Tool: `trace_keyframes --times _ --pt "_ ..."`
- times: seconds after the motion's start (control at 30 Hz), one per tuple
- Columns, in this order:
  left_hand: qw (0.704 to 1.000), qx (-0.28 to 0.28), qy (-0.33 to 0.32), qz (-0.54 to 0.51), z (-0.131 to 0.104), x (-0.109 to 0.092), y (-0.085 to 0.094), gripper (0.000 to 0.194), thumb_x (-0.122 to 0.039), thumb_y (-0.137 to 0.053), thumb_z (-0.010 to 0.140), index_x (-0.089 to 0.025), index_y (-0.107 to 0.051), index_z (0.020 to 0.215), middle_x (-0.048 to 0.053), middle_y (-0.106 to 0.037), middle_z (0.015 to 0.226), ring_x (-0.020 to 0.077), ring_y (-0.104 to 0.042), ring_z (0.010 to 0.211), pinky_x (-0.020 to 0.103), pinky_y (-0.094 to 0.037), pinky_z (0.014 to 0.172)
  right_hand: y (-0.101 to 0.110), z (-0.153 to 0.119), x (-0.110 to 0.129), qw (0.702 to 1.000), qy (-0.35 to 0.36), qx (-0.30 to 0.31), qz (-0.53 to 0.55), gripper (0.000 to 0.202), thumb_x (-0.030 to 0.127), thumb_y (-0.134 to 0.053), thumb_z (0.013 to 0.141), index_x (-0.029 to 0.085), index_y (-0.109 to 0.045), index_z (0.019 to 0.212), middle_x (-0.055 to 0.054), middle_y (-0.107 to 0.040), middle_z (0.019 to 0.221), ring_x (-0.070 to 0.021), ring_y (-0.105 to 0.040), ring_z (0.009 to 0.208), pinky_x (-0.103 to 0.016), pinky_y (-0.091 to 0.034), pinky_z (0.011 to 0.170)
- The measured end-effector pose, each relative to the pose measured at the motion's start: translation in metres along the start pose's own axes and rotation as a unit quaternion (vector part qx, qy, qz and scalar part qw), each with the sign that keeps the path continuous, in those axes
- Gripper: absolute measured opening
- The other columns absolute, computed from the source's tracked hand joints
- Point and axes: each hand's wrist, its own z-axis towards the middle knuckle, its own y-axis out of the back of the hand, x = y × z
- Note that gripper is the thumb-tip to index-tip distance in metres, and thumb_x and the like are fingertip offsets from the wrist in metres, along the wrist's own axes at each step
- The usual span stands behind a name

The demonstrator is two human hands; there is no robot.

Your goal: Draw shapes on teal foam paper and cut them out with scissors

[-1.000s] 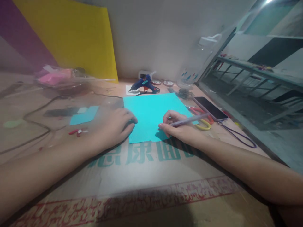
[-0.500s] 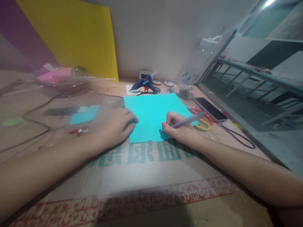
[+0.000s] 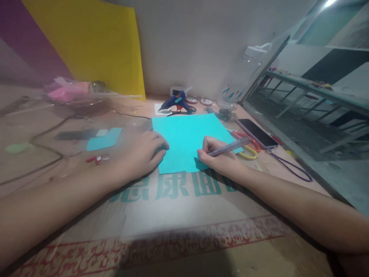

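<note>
A turquoise sheet of paper [image 3: 184, 134] lies flat on the printed cardboard table cover [image 3: 161, 219]. My left hand [image 3: 147, 152] rests on its left edge, fingers stretched out and holding nothing. On the right part of the sheet, my right hand [image 3: 219, 156] is closed round a greyish pen [image 3: 230, 147], which leans back to the right. The pen's tip is hidden behind the fingers. Just beyond that hand, scissors with red and yellow handles [image 3: 249, 154] lie partly under the sheet's right corner.
A blue glue gun [image 3: 174, 102] stands behind the sheet. To the right lie a phone [image 3: 256, 132] with a strap and a clump of grey twine [image 3: 226, 114], near a clear bottle [image 3: 233, 88]. A turquoise scrap [image 3: 105, 141], a cord and a pink bundle [image 3: 69, 92] sit at left.
The whole view has shifted very slightly. Both hands, the pen and the sheet keep the same places relative to one another.
</note>
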Motion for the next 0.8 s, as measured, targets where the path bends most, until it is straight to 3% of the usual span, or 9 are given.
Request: trace_keyframes --times 0.47,0.8 --pt "1.0 0.004 0.004 -0.001 -0.0005 0.0011 -0.0016 0.03 -0.03 -0.043 0.097 -0.018 -0.07 0.1 0.011 -0.069 0.106 0.0298 -0.062 0.102 0.049 -0.048 0.092 -0.0011 -0.0021 0.0045 1.0 -0.018 0.019 0.018 0.028 0.036 -0.06 0.082 0.025 -0.04 0.065 0.008 -0.045 0.046 -0.0094 -0.038 0.043 -0.026 -0.027 0.047" --pt "1.0 0.005 0.003 0.0 -0.0007 0.0014 -0.0019 0.029 -0.029 -0.042 0.098 -0.018 -0.069 0.1 0.011 -0.069 0.106 0.0291 -0.062 0.102 0.048 -0.048 0.093 -0.0005 -0.003 0.0072 0.996 -0.052 0.055 0.038 0.027 0.034 -0.061 0.082 0.025 -0.041 0.066 0.009 -0.045 0.041 -0.0085 -0.039 0.038 -0.023 -0.025 0.043"
